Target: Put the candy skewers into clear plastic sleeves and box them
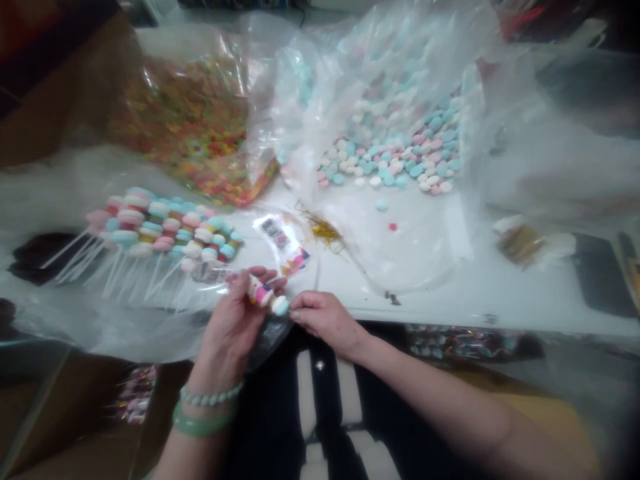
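Observation:
My left hand is closed around a candy skewer, a short stack of pastel candy discs, at the white table's near edge. My right hand pinches the blue-green candy at the skewer's end. A clear wrapper hangs under both hands. To the left lies a pile of finished candy skewers with white sticks, resting on clear plastic.
An open clear bag of loose pink, blue and white candies sits at the back centre. A bag of orange-green candies lies back left. Printed small wrappers and gold twist ties lie mid-table. A dark object is far right.

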### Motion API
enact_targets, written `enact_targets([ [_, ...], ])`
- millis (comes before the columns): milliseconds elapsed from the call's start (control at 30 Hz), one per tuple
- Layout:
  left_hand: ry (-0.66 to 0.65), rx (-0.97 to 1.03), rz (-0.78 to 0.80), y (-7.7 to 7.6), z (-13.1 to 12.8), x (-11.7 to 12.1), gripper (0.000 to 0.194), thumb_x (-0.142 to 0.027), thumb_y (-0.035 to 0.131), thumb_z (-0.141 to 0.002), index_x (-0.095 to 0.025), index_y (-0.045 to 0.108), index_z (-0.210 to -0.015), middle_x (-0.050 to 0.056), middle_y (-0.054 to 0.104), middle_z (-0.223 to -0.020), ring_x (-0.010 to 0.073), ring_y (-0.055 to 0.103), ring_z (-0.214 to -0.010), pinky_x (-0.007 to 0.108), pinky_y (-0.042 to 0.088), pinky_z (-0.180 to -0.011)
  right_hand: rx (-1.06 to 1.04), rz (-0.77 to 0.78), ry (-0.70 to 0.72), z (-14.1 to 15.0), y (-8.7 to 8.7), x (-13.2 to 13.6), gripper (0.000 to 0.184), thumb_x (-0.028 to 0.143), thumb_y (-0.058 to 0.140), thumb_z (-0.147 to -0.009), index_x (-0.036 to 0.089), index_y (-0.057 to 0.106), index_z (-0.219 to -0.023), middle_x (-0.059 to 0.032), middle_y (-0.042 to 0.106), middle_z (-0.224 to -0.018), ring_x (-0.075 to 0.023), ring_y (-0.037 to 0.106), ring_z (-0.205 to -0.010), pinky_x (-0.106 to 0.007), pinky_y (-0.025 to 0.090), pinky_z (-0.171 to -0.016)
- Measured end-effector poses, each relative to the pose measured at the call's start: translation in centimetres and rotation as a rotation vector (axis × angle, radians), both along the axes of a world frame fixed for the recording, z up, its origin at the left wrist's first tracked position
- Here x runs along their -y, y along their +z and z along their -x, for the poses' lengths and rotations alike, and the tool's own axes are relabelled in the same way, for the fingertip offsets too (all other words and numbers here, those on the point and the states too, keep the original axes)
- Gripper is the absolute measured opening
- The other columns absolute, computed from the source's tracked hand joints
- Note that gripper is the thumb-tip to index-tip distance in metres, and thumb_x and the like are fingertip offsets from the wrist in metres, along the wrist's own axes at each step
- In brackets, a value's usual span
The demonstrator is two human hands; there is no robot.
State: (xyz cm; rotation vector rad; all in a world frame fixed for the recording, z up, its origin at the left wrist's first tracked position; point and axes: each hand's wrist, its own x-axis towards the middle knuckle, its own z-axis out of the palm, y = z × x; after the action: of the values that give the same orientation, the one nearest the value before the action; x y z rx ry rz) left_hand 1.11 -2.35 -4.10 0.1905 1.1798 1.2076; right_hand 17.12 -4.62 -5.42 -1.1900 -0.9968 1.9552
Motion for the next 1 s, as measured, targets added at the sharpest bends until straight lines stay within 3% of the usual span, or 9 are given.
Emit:
enact_targets([
  [67, 0.074, -0.05, -0.055, 0.1, 0.3, -0.1, 0.012, -0.022, 0.077, -0.08, -0.015, 0.07, -0.087, 0.006, 0.073, -0.085, 0.0228, 0.073, -0.08, 0.034, 0.061, -0.077, 0.022, 0.04, -0.037, 0.0, -0.3, -0.2, 0.004, 0.023, 0.06, -0.071, 0.019, 0.06, -0.071, 0.007, 0.042, -0.054, -0.0093, 0.035, -0.052, -0.023, 0.029, -0.054],
  [167, 0.086, -0.06, -0.079, 0.2, 0.6, -0.3, 0.013, -0.02, 0.08, -0.076, -0.014, 0.071, -0.083, 0.005, 0.073, -0.081, 0.0223, 0.073, -0.08, 0.034, 0.061, -0.077, 0.101, -0.006, -0.076, -0.2, -0.7, -0.6, 0.004, 0.021, 0.058, -0.072, 0.019, 0.061, -0.071, 0.0068, 0.043, -0.055, -0.0098, 0.037, -0.053, -0.024, 0.03, -0.055],
  [367, 0.036, -0.095, -0.083, -0.1, 0.4, -0.4, 0.023, -0.032, 0.082, -0.076, -0.011, 0.072, -0.076, 0.008, 0.073, -0.081, 0.0232, 0.072, -0.082, 0.032, 0.061, -0.076, 0.366, -0.377, -0.066, -0.4, -1.3, -0.6, 0.012, 0.017, 0.055, -0.08, 0.02, 0.062, -0.07, 0.0011, 0.061, -0.073, -0.0149, 0.055, -0.074, -0.028, 0.041, -0.073],
  [500, 0.009, -0.067, -0.084, -0.3, -0.3, -0.1, 0.023, -0.033, 0.083, -0.076, -0.012, 0.072, -0.076, 0.008, 0.073, -0.08, 0.0204, 0.072, -0.081, 0.03, 0.06, -0.078, 0.416, -0.539, -0.049, 0.0, -1.0, -0.3, 0.013, 0.016, 0.055, -0.082, 0.02, 0.063, -0.072, -0.0011, 0.064, -0.079, -0.0159, 0.057, -0.079, -0.029, 0.042, -0.079],
  [567, -0.054, -0.005, -0.01, -0.1, -0.7, 0.1, 0.025, -0.036, 0.078, -0.081, -0.012, 0.072, -0.076, 0.008, 0.072, -0.079, 0.0207, 0.072, -0.081, 0.03, 0.06, -0.077, 0.332, -0.465, -0.031, 0.2, -0.6, -0.2, 0.011, 0.017, 0.057, -0.08, 0.02, 0.062, -0.072, 0.0001, 0.062, -0.076, -0.0149, 0.056, -0.075, -0.028, 0.043, -0.076],
  [633, -0.097, 0.056, 0.036, 0.0, -1.1, 0.3, 0.029, -0.039, 0.072, -0.087, -0.012, 0.072, -0.078, 0.01, 0.072, -0.08, 0.0212, 0.072, -0.081, 0.03, 0.06, -0.076, 0.212, -0.286, -0.033, 0.5, -0.3, -0.2, 0.009, 0.019, 0.057, -0.079, 0.02, 0.061, -0.071, 0.0026, 0.057, -0.069, -0.0131, 0.052, -0.067, -0.026, 0.043, -0.068],
  [733, -0.095, 0.084, 0.026, 0.2, -1.9, 0.4, 0.034, -0.044, 0.067, -0.09, -0.011, 0.072, -0.08, 0.011, 0.073, -0.082, 0.0213, 0.071, -0.082, 0.03, 0.06, -0.076, 0.106, -0.113, -0.095, 0.8, -0.1, -0.4, 0.007, 0.022, 0.057, -0.077, 0.02, 0.059, -0.07, 0.0042, 0.052, -0.064, -0.0114, 0.047, -0.061, -0.024, 0.04, -0.061],
  [867, -0.066, 0.103, 0.015, 0.2, -2.4, 0.2, 0.037, -0.048, 0.068, -0.088, -0.012, 0.071, -0.081, 0.011, 0.072, -0.084, 0.0233, 0.071, -0.087, 0.033, 0.06, -0.08, 0.126, -0.129, -0.126, 0.4, -0.1, -0.7, 0.009, 0.028, 0.058, -0.075, 0.02, 0.06, -0.07, 0.0024, 0.055, -0.067, -0.0131, 0.049, -0.066, -0.024, 0.04, -0.061],
  [1000, 0.075, 0.113, -0.003, 0.2, -1.9, -0.2, 0.029, -0.04, 0.066, -0.091, -0.015, 0.068, -0.077, 0.007, 0.07, -0.08, 0.0209, 0.07, -0.087, 0.035, 0.058, -0.089, 0.199, -0.175, -0.053, -0.5, -0.4, -0.7, 0.008, 0.027, 0.06, -0.076, 0.02, 0.062, -0.071, 0.0032, 0.054, -0.064, -0.0138, 0.05, -0.067, -0.025, 0.041, -0.065],
])
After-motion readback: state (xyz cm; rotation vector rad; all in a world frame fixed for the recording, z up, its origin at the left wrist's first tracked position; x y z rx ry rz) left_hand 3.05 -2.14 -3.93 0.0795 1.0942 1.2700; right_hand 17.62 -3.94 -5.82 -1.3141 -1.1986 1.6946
